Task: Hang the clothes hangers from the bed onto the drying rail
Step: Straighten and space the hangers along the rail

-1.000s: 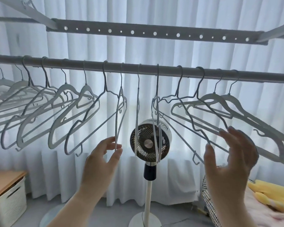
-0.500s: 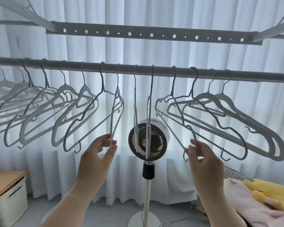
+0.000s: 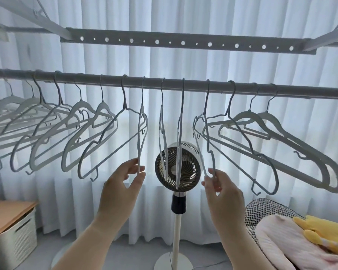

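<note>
Several pale grey hangers hang in a row on the round drying rail that crosses the view. My left hand pinches the bottom corner of one hanger left of centre. On the other side, my right hand pinches the lower end of a thin hanger right of centre. Two more hangers hang edge-on between my hands.
A perforated bar runs above the rail. A standing fan is behind the hangers, in front of white curtains. A white storage box with a wooden lid sits lower left. Bedding with a yellow soft toy lies lower right.
My right hand moved left from the wide hangers on the right to the thin hanger near the fan and took hold of it. My left hand kept its pinch on its hanger.
</note>
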The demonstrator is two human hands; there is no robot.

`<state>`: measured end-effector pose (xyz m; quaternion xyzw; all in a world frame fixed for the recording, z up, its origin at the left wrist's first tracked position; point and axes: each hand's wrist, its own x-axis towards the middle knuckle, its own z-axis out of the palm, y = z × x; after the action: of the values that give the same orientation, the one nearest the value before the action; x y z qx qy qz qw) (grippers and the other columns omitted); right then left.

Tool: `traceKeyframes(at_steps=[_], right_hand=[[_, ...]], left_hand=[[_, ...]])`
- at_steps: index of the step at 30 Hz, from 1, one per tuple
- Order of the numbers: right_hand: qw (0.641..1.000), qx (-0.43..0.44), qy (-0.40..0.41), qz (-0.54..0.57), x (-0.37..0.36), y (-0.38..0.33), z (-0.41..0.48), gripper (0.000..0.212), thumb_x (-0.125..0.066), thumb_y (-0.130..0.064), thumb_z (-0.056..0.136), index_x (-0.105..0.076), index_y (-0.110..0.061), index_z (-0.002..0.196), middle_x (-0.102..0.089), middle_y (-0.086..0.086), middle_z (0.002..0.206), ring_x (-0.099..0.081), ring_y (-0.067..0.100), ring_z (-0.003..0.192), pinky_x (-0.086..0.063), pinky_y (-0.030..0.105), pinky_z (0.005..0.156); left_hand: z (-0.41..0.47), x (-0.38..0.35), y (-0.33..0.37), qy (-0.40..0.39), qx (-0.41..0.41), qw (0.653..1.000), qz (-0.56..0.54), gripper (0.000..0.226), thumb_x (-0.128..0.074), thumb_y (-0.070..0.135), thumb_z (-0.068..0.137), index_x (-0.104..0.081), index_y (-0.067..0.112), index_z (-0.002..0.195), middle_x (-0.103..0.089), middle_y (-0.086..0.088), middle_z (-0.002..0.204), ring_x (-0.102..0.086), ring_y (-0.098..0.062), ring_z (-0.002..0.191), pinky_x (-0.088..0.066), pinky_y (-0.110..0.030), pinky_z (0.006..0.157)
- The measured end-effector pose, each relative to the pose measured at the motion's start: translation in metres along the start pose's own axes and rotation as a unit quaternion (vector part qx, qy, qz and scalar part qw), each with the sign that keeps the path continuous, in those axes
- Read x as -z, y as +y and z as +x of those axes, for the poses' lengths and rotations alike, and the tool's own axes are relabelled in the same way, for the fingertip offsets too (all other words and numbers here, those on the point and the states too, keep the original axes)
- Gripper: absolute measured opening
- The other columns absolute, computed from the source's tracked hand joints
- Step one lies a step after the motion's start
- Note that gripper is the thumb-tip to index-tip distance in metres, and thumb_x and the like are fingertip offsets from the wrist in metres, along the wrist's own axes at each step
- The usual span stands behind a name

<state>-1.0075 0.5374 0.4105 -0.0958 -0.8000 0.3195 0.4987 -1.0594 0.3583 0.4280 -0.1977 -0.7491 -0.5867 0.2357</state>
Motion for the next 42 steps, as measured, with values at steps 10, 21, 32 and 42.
traceKeyframes(at_steps=[10, 21, 32, 42], right_hand=[[0.949, 0.171, 0.246, -0.1, 0.058, 0.005, 0.017, 0.026, -0.051, -0.018, 0.078, -0.055, -0.004, 0.101, -0.063, 0.025, 0.099, -0.043, 0.025, 0.102, -0.014, 0.009, 0.103], [0.999, -0.035, 0.033, -0.026, 0.062, 0.015, 0.02, 0.042, -0.051, -0.03, 0.083, -0.053, -0.005, 0.116, -0.057, -0.003, 0.087, -0.056, 0.024, 0.082, -0.042, 0.034, 0.078], [0.999, -0.04, 0.005, -0.027, 0.043, 0.014, 0.019, 0.029, -0.056, -0.007, 0.087, -0.056, -0.006, 0.116, -0.057, -0.003, 0.077, -0.054, 0.021, 0.072, -0.037, 0.026, 0.074], [0.977, 0.163, 0.127, 0.056, 0.022, -0.019, 0.012, 0.028, -0.043, -0.02, 0.079, -0.051, -0.016, 0.106, -0.055, -0.004, 0.101, -0.049, 0.011, 0.095, -0.029, -0.001, 0.092]], left_hand=[[-0.001, -0.003, 0.002, 0.005, -0.007, 1.0, 0.009, 0.026, -0.057, 0.012, 0.087, -0.058, 0.015, 0.113, -0.064, 0.004, 0.097, -0.053, -0.016, 0.099, -0.033, -0.022, 0.086], [-0.002, -0.009, 0.005, 0.002, 0.002, 1.0, -0.008, 0.023, -0.057, 0.012, 0.087, -0.058, 0.019, 0.11, -0.065, 0.001, 0.1, -0.053, -0.021, 0.104, -0.032, -0.024, 0.084], [-0.003, -0.01, 0.006, -0.005, 0.008, 1.0, -0.022, 0.022, -0.057, 0.012, 0.088, -0.053, 0.029, 0.1, -0.063, 0.011, 0.093, -0.052, -0.019, 0.101, -0.035, -0.02, 0.077], [-0.002, -0.008, 0.005, -0.002, 0.007, 1.0, -0.013, 0.02, -0.056, 0.012, 0.088, -0.055, 0.026, 0.103, -0.062, 0.012, 0.091, -0.052, -0.018, 0.1, -0.032, -0.023, 0.085]])
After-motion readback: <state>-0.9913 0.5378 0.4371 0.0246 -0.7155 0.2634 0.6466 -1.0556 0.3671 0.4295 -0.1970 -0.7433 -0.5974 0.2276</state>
